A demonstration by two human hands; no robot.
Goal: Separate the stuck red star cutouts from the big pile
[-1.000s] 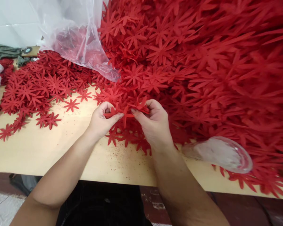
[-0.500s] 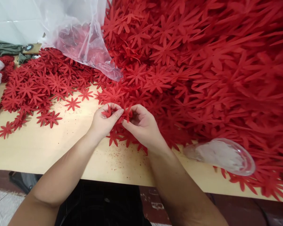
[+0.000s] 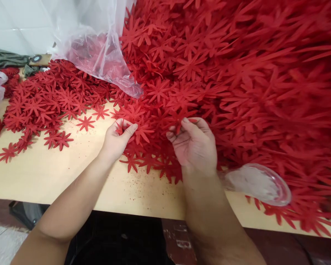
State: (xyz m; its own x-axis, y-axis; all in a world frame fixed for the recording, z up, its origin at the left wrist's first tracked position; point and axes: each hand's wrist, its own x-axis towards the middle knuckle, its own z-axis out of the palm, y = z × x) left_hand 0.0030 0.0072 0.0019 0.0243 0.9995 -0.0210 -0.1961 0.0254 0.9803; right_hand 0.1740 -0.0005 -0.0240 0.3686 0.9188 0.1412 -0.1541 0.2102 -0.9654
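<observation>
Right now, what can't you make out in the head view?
- Left hand: how many red flowers it pinches; fingers cover them.
- Right hand: whether its fingertips grip anything in the flower pile.
- Pile's right side: blurred, cut off by the frame.
- Plastic bag: contents hazy through the film.

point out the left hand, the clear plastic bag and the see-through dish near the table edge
left hand (image 3: 116, 139): head view, back of the hand.
clear plastic bag (image 3: 95, 44): head view, crumpled side.
see-through dish (image 3: 260, 184): head view, its rounded body.

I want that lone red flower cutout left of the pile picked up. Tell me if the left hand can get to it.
Probably yes: the lone flower cutout lies flat on bare table, just beside the left hand, with nothing between them, though that hand already pinches a cutout.
</observation>
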